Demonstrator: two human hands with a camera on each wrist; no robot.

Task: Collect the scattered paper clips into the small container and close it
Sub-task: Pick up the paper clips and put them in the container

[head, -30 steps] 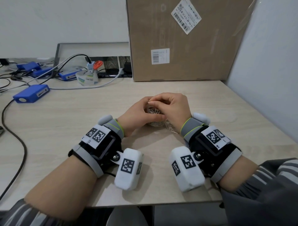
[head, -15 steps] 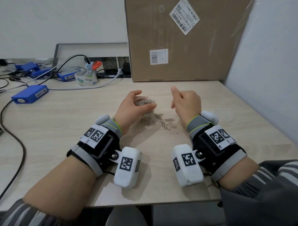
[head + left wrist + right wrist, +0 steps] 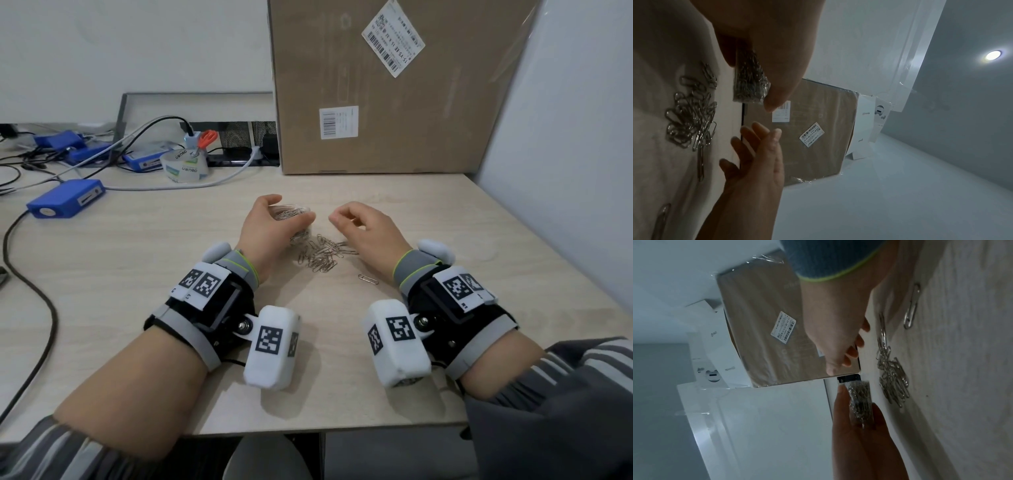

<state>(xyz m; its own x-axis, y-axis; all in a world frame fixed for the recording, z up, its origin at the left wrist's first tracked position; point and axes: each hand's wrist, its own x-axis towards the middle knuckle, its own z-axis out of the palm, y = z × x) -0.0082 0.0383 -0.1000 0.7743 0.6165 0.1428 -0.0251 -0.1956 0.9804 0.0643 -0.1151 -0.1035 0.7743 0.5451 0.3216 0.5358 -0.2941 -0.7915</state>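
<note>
My left hand (image 3: 292,209) grips a small clear container (image 3: 291,215) packed with silver paper clips, holding it a little above the desk. The container shows between thumb and fingers in the left wrist view (image 3: 750,78) and in the right wrist view (image 3: 860,399). A loose pile of paper clips (image 3: 318,255) lies on the desk just in front of the container, between my two hands. One single clip (image 3: 368,279) lies apart, near my right wrist. My right hand (image 3: 337,219) hovers to the right of the container with relaxed, slightly bent fingers (image 3: 756,134) and holds nothing.
A big cardboard box (image 3: 394,89) stands against the wall behind my hands. Blue devices (image 3: 66,198), cables (image 3: 34,298) and a tape roll (image 3: 185,166) with scissors sit at the back left. A white wall (image 3: 565,154) borders the desk's right side.
My hands were together over the container. The right hand let go and drew off to the right; the left hand carried the container back and left, uncovering the pile of clips.
</note>
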